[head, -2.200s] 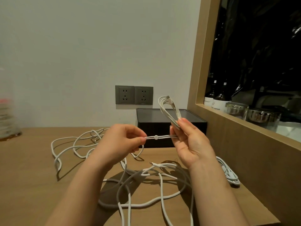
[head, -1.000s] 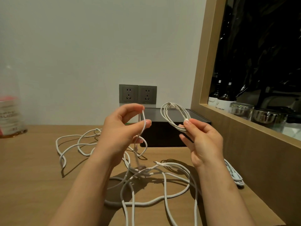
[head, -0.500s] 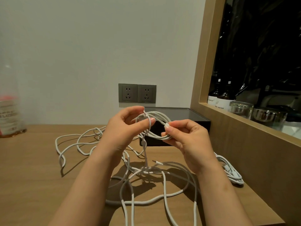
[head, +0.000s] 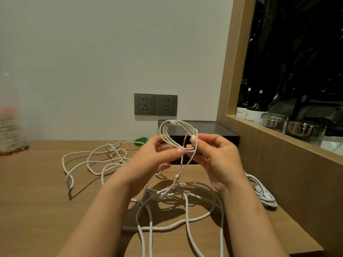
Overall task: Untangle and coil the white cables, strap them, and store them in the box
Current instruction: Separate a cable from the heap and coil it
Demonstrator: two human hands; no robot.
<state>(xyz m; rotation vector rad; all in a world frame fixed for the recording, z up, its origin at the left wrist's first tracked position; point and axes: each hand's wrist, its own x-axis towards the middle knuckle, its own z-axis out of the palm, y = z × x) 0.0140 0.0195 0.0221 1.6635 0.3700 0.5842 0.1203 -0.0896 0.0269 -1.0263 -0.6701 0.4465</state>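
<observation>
As we look down through the head view, our left hand (head: 157,158) and right hand (head: 217,158) pinch the upright coil (head: 164,136) by its lower edge. Its tail (head: 177,176) hangs below the right fingers (head: 193,140), toward the tangle (head: 159,194) on the worktop (head: 37,201). The box (head: 219,128) sits just behind.

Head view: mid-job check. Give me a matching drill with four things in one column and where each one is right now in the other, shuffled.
Things:
1. small coil
2. black box
3. bundled cable
4. loose cables

Places:
A. lying on the table beside the wooden side panel, right of the arms
B. held up, pinched by the left hand and the right hand
C. sprawled on the table, left of the hands
D. at the back right corner of the table

Pairs: 1-B, 2-D, 3-A, 4-C
</observation>
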